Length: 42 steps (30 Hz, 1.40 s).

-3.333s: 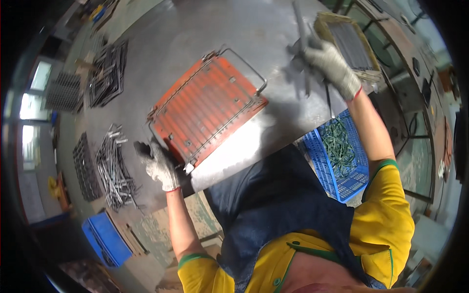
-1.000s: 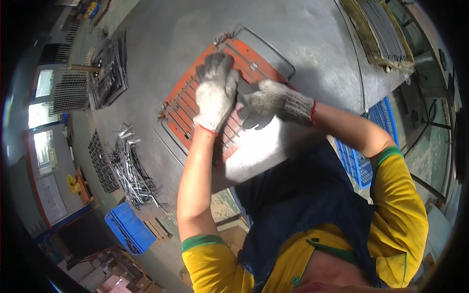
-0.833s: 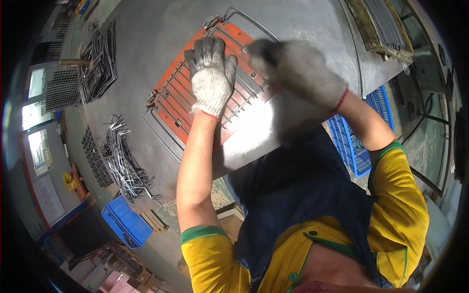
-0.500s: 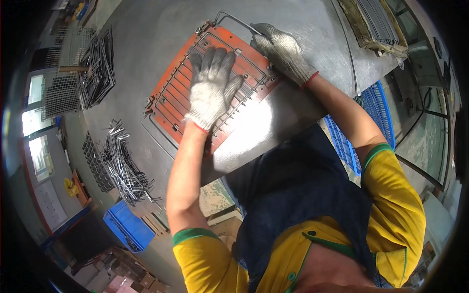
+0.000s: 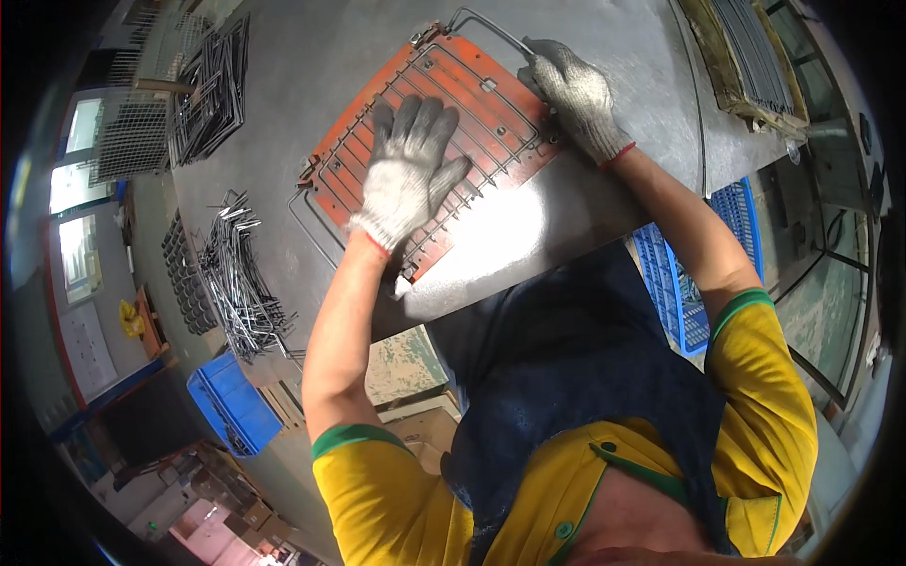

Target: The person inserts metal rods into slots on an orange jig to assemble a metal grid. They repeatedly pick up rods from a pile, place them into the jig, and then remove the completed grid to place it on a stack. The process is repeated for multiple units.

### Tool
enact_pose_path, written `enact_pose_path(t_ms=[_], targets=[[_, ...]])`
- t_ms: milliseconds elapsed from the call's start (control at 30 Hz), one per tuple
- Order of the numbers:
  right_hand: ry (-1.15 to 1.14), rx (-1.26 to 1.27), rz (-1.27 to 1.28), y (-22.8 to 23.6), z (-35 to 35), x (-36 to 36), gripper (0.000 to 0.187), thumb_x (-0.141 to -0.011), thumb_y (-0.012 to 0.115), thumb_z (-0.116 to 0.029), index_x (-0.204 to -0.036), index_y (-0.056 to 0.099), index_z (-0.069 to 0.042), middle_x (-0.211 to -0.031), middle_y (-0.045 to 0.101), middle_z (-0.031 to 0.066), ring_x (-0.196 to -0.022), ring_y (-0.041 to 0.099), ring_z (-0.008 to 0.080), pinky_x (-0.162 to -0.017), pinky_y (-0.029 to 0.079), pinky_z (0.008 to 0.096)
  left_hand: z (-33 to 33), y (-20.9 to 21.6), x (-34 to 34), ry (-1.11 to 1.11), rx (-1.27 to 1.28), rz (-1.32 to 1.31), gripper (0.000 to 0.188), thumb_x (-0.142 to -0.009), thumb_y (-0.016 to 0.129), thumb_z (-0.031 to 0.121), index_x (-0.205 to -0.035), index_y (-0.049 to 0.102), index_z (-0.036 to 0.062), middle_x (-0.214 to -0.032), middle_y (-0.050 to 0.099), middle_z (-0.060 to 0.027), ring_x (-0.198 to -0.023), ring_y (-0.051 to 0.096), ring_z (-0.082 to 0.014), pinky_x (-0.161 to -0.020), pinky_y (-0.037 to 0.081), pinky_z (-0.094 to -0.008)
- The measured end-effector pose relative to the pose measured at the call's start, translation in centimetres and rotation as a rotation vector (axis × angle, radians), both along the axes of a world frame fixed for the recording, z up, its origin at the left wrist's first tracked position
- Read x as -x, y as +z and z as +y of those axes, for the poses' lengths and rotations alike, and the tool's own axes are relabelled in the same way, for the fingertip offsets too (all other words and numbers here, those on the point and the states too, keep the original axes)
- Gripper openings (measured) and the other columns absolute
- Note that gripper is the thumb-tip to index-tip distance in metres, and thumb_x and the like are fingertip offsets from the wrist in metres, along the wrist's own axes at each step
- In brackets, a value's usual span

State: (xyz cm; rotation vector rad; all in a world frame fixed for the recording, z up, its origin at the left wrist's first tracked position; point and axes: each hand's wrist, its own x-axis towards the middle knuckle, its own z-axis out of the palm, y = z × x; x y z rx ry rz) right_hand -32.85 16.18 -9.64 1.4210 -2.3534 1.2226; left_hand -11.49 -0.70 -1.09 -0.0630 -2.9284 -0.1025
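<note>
An orange plate [image 5: 481, 58] lies at a slant on the metal table, with a rack of thin parallel wires [image 5: 361, 117] on top. My left hand [image 5: 408, 174], in a white knit glove with grey fingers, rests flat on the rack, fingers stretched out, and hides the wires beneath. A bent wire handle [image 5: 493, 24] rises from the plate's far corner. My right hand [image 5: 578, 99], gloved alike, has its fingers wrapped round the handle's right end. Another wire loop [image 5: 311, 224] sticks out at the plate's left corner.
Left on the table [image 5: 642, 57] are a heap of bent wire pieces [image 5: 241, 283] and a stack of dark wire frames [image 5: 212, 90]. A box of rods [image 5: 746, 57] stands far right. Below the edge are a blue crate [image 5: 212, 382] and a blue basket [image 5: 741, 222].
The whole view has shifted a little. My left hand has slid slightly leftward over the rack, baring more wires on its right. My right hand keeps its hold on the wire handle.
</note>
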Motion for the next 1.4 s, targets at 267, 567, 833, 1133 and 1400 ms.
enact_pose_path(t_ms=[267, 567, 833, 1133, 1400], targets=[[-0.139, -0.065, -0.534, 2.9, 0.1, -0.6, 0.044, -0.086, 0.064, -0.012, -0.13, 0.059, -0.013, -0.131, 0.059, 0.012, -0.102, 0.067, 0.0355, -0.082, 0.057, 0.0434, -1.7, 1.8, -7.0, 0.127, 0.162, -0.004, 0.052, -0.086, 0.067, 0.033, -0.129, 0.059, 0.0044, -0.132, 0.054, -0.0147, -0.131, 0.046, -0.0358, -0.112, 0.03, -0.0572], [-0.104, -0.015, -0.576, 4.3, 0.2, -1.6, 0.037, -0.103, 0.051, -0.031, -0.133, 0.059, -0.012, -0.123, 0.065, 0.0123, -0.095, 0.069, 0.0314, -0.08, 0.055, 0.0424, -2.1, -0.1, -5.5, 0.141, 0.085, -0.053, 0.058, -0.092, 0.063, 0.037, -0.137, 0.051, 0.0021, -0.137, 0.05, -0.0186, -0.136, 0.043, -0.0349, -0.117, 0.025, -0.0584], [-0.072, 0.061, 0.113, 2.1, -0.1, -0.1, 0.035, -0.104, 0.051, -0.029, -0.131, 0.063, -0.01, -0.108, 0.072, 0.0074, -0.083, 0.072, 0.0171, -0.062, 0.054, 0.0305, -2.6, 0.5, -9.7, 0.197, 0.074, -0.088, 0.053, -0.095, 0.059, 0.035, -0.137, 0.051, 0.0032, -0.138, 0.051, -0.0188, -0.135, 0.044, -0.0362, -0.116, 0.029, -0.0566], [-0.07, 0.026, -0.315, 2.9, 0.2, -1.2, 0.031, -0.104, 0.051, -0.025, -0.128, 0.064, -0.009, -0.107, 0.071, 0.01, -0.083, 0.072, 0.0174, -0.065, 0.055, 0.0329, -2.6, 0.2, -7.4, 0.276, 0.04, 0.042, 0.053, -0.09, 0.063, 0.038, -0.132, 0.054, 0.006, -0.132, 0.052, -0.0158, -0.128, 0.047, -0.0352, -0.115, 0.028, -0.0566], [-0.171, 0.099, -0.609, 4.9, 0.1, -3.1, 0.038, -0.104, 0.054, -0.034, -0.13, 0.064, -0.008, -0.086, 0.071, 0.0071, -0.067, 0.063, 0.0137, -0.06, 0.052, 0.0314, -1.7, -1.6, -10.6, 0.435, -0.223, 0.121, 0.036, -0.092, 0.065, 0.031, -0.119, 0.064, 0.0065, -0.125, 0.061, -0.0155, -0.118, 0.057, -0.0362, -0.103, 0.043, -0.0494]])
